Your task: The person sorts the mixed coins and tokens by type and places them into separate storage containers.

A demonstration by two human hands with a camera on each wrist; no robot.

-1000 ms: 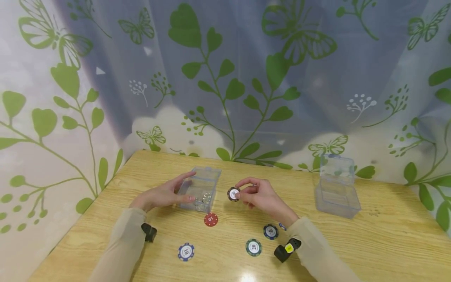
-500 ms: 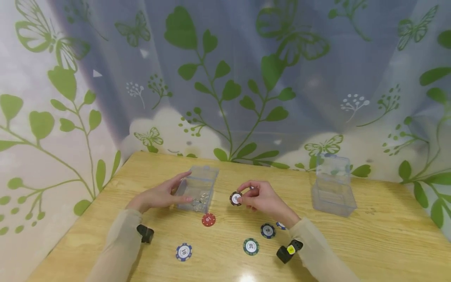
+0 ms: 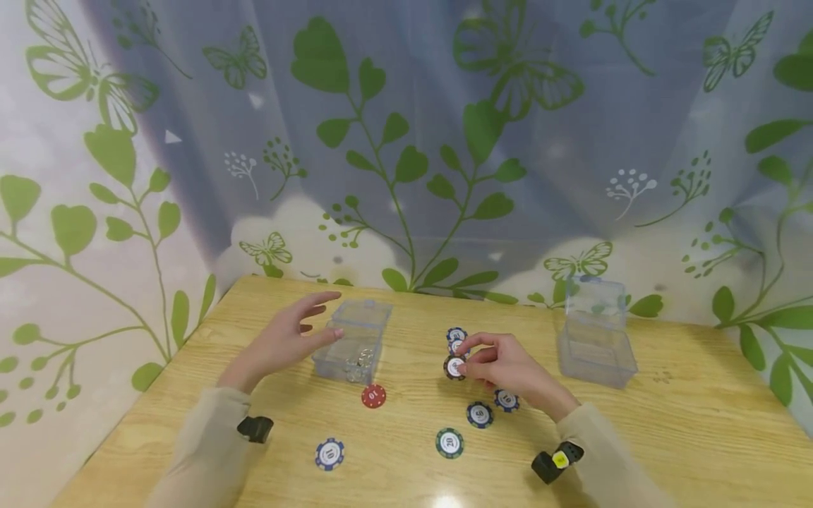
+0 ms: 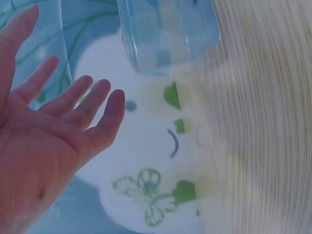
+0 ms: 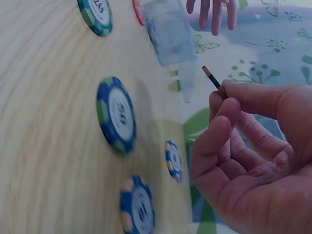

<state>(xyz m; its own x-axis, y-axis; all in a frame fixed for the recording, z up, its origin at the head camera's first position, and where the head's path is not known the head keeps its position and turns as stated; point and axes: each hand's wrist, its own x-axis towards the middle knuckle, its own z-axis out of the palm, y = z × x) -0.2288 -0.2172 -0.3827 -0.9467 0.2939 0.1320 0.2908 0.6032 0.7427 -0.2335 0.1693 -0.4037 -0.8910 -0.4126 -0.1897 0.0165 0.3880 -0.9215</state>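
Note:
Between thumb and fingertips, my right hand (image 3: 508,367) pinches a black poker chip (image 3: 454,367) marked with a number; the right wrist view shows that chip (image 5: 212,79) edge-on. Two blue-edged chips (image 3: 456,334) lie just beyond those fingers. My left hand (image 3: 286,346) hovers at the left side of a clear plastic box (image 3: 332,363), fingers spread and holding nothing. Its lid stands open, and small shiny metal pieces (image 3: 365,358) gather at its near right corner. In the left wrist view the box (image 4: 165,44) sits apart from the fingertips.
A red chip (image 3: 373,396) lies right in front of the left box. Nearer me are a blue chip (image 3: 329,454), a green chip (image 3: 449,443), a dark blue chip (image 3: 479,415) and another blue one (image 3: 507,400). A second clear box (image 3: 597,360) stands open at the back right, by the patterned curtain (image 3: 406,141).
My left hand has let go of the box and lifted a little. My right hand has moved right with the black chip, and the two chips behind it now show.

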